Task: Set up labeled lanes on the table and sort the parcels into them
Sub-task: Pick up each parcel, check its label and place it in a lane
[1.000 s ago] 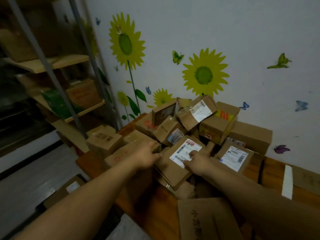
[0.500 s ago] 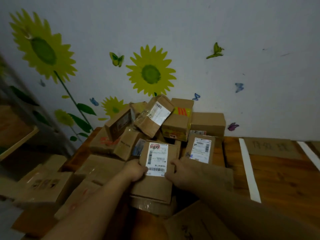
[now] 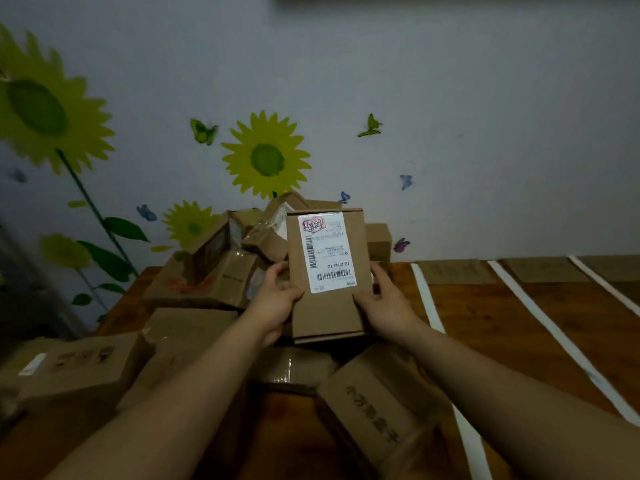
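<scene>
Both hands are closed on one parcel [image 3: 325, 317]. The left hand [image 3: 277, 301] grips its left long edge and the right hand [image 3: 386, 303] its right long edge, each with the thumb on the front face and the fingers curled round the side. Neither hand touches anything else. The parcel is held upright, clear of the bench [image 3: 519, 327], above the heap of parcels [image 3: 214, 275] that fills the bench's left part up to the back edge at the wall. Its white shipping label [image 3: 327, 252] faces the camera, with a red-marked patch at the top.

It looks like a flat box of corrugated card, so I judge it stiff enough to keep its shape under a side grip. It is probably light, since two hands low on its sides carry it upright. Plain card should give dry, sure friction. The glossy label would be the slicker patch, so the bare card edges where the hands now sit seem the best place to hold. Its contents cannot be told, so fragility is unknown.

To the right, white tape strips [image 3: 431, 306] run from the back edge toward the front edge and mark out lanes. Cardboard lane signs [image 3: 453, 271] lie at the back edge, their writing too dim to read. Another box [image 3: 374, 424] lies near the front edge beneath the forearms.
</scene>
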`<state>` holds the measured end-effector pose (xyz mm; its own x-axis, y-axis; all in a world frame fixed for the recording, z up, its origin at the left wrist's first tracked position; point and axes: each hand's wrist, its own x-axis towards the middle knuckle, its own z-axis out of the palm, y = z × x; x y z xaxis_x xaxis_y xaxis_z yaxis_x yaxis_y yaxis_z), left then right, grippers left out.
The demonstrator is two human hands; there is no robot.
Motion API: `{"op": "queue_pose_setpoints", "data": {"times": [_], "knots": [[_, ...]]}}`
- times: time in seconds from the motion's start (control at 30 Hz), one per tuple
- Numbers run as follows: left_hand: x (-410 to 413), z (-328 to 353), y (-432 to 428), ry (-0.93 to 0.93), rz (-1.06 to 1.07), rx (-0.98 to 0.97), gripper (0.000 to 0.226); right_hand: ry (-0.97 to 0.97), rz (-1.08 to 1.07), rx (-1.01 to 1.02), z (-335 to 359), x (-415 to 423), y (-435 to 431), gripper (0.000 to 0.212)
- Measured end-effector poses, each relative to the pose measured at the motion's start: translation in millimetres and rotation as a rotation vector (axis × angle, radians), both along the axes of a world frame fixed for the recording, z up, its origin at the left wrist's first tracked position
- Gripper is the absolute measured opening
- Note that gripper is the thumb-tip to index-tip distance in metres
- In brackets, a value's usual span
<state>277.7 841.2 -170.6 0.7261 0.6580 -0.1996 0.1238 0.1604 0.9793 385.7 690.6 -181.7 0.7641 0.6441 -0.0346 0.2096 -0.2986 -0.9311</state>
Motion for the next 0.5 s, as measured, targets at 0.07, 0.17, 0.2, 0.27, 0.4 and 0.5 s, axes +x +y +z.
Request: {"op": "queue_pose_setpoints", "data": {"times": [0.07,0.17,0.2,0.27,0.4,0.5], "knots": [[6.4,-1.7,-19.1,0.000,-0.094,0.038,0.069,0.002,-0.055,0.025,-0.9,2.7,-23.5,0.054],[19.2,1.2,-55.1,0.054,-0.310,0.115,0.087,-0.014,-0.196,0.034,1.0,9.3,-62.3,0.050],[24.5,1.2,-67.9,0.062,-0.384,0.117,0.092,-0.030,-0.244,0.040,0.8,12.8,-76.0,0.049],[39.8,0.3,-90.4,0.076,-0.468,0.118,0.095,-0.052,-0.315,0.059,-0.7,24.0,-101.3,0.050],[80.1,-3.4,-125.8,0.087,-0.479,0.163,0.092,-0.039,-0.285,0.064,-7.6,58.9,-148.2,0.058],[112.2,-10.1,-150.9,0.080,-0.479,0.222,0.091,-0.067,-0.155,-0.036,-17.7,88.7,-178.5,0.092]]}}
